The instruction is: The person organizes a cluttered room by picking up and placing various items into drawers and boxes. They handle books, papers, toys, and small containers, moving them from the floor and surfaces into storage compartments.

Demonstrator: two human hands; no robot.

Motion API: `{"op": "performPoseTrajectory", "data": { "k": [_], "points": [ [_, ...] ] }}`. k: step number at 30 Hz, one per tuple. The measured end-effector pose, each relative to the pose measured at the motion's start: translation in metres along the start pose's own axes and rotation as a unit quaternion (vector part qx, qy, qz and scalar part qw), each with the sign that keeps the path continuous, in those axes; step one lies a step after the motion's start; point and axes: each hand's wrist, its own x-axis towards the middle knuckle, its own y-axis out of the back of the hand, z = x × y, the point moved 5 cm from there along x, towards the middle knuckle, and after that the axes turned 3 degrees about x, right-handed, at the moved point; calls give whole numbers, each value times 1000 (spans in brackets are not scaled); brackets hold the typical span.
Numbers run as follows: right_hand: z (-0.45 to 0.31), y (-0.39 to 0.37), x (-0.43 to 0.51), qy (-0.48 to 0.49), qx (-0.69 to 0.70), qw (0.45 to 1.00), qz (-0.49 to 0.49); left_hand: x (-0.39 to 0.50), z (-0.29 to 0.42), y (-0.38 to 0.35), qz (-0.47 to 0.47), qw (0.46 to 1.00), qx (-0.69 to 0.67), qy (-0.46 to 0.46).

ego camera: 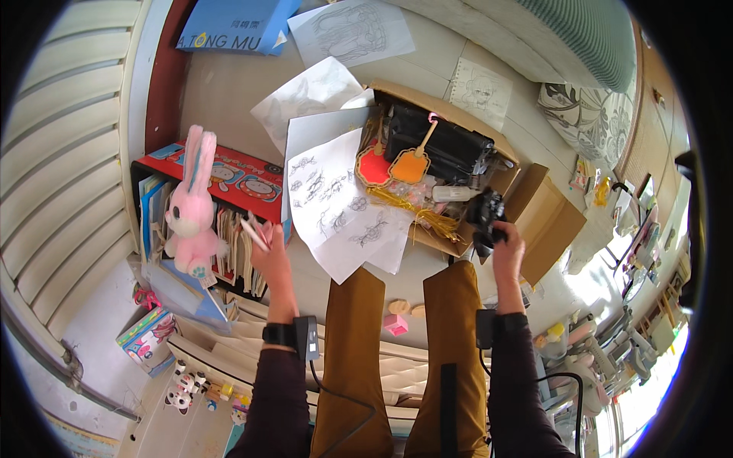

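Observation:
My left hand (pixel 272 255) grips a slim white object (pixel 255 233), perhaps a pen, together with something pink, in front of the red-topped book rack. In my right hand (pixel 509 252) is a crumpled black plastic bag (pixel 487 220), held at the near right corner of an open cardboard box (pixel 504 150). Inside the box lie a red fan-shaped piece (pixel 373 167), an orange one (pixel 409 166), a black plastic package (pixel 444 150), a white bottle (pixel 452 193) and golden tassels (pixel 438 222). Sheets with flower sketches (pixel 329 197) overlap the box's left side.
A pink plush rabbit (pixel 193 214) leans on the red-topped rack (pixel 229 177) of books. Beyond are a blue box (pixel 237 26) and pencil drawings (pixel 352 34). A cardboard flap (pixel 547 223) stands right of the box. Near my legs lies a small pink box (pixel 395 324).

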Motion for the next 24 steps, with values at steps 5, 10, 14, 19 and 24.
{"op": "performPoseTrajectory", "data": {
  "k": [5,10,14,19,24],
  "points": [
    [-13,-45,6,5,-53,994,-93,-42,-26,-10,-2,998,31,49],
    [-35,-70,16,31,-134,961,-239,-62,-28,-32,-73,991,81,71],
    [-82,-89,50,136,-77,971,-182,-84,-19,-44,-100,992,80,15],
    [-117,-145,91,146,-232,936,-219,-121,-12,-55,-150,979,131,-47],
    [-108,-175,121,169,-475,835,-221,-150,-6,-54,-179,970,137,-94]
  ]
}}
